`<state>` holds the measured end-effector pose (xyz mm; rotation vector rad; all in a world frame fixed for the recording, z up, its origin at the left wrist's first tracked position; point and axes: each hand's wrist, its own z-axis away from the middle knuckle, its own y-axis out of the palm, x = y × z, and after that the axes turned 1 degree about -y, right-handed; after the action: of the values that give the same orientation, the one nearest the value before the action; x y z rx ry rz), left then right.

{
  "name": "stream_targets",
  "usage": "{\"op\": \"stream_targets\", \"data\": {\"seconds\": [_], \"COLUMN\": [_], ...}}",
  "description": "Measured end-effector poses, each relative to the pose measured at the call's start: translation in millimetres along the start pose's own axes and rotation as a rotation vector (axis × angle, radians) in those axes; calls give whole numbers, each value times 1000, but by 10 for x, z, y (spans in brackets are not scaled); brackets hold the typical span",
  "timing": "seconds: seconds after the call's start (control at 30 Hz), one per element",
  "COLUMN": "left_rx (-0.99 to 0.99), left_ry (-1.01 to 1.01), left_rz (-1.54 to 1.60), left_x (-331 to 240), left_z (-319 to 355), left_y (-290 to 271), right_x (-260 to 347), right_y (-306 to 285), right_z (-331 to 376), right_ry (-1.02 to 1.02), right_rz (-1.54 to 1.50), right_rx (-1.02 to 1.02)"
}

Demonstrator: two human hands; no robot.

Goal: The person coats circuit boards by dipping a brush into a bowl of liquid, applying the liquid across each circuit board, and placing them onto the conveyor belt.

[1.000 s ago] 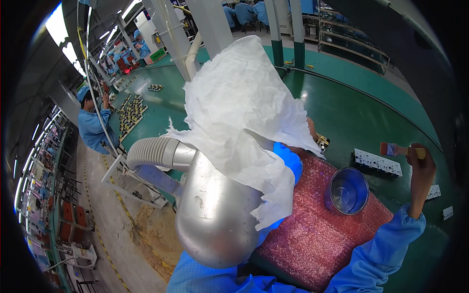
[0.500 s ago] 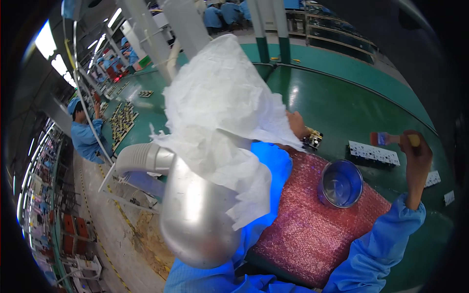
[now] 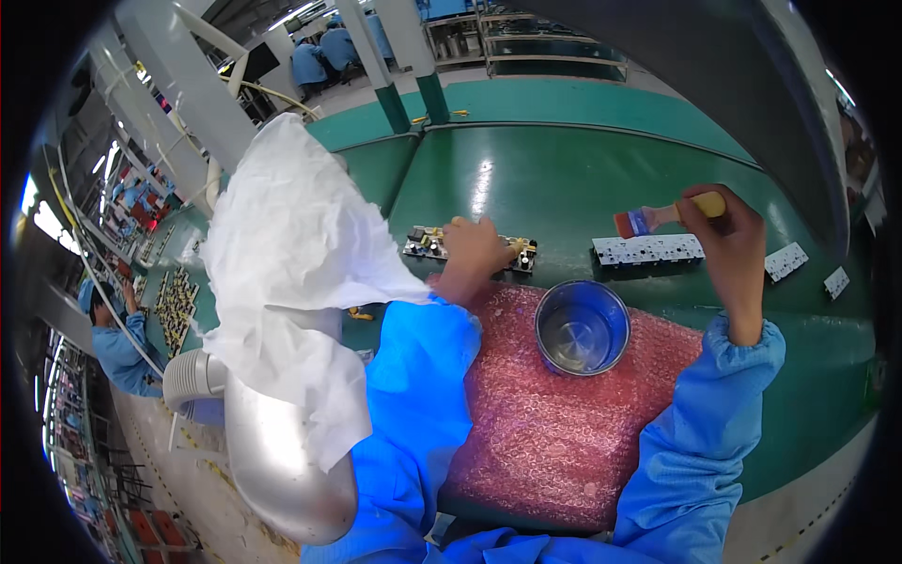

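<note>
My left hand (image 3: pixel 474 254) reaches across to a long circuit board (image 3: pixel 427 242) lying on the green bench, its fingers closed over the board's middle. Yellow and black parts show on the board at both sides of the hand. Up at the right, my right hand (image 3: pixel 735 242) grips a paintbrush (image 3: pixel 665 215) by its yellow handle. The reddish bristles point left, above a white-faced circuit board (image 3: pixel 648 249). Nearer to me, a round metal cup (image 3: pixel 583 362) stands on red bubble wrap (image 3: pixel 545 442); something clear, perhaps liquid, is inside.
At the left, a silvery duct hood (image 3: pixel 287 461) with white cloth (image 3: pixel 291 235) over it rises beside my left arm. Smaller white board pieces (image 3: pixel 785 261) lie at the right. Many boards (image 3: pixel 175 310) and a co-worker (image 3: pixel 122 343) are at the far left.
The view has swung right, so the cloth and hood sit further left. My left hand, partly behind the cloth before, now shows on the circuit board. The brush is now above the white-faced board.
</note>
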<state>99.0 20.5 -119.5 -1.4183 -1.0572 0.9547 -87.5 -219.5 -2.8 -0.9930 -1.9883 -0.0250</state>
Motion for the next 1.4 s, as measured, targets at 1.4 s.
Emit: {"op": "stream_targets", "data": {"seconds": [1.4], "left_rx": [359], "left_ry": [156], "left_rz": [1479], "left_x": [119], "left_z": [-79], "left_y": [-589], "right_x": [-170], "right_y": [334], "right_z": [139], "right_ry": [-41], "right_rz": [125], "right_rx": [389]}}
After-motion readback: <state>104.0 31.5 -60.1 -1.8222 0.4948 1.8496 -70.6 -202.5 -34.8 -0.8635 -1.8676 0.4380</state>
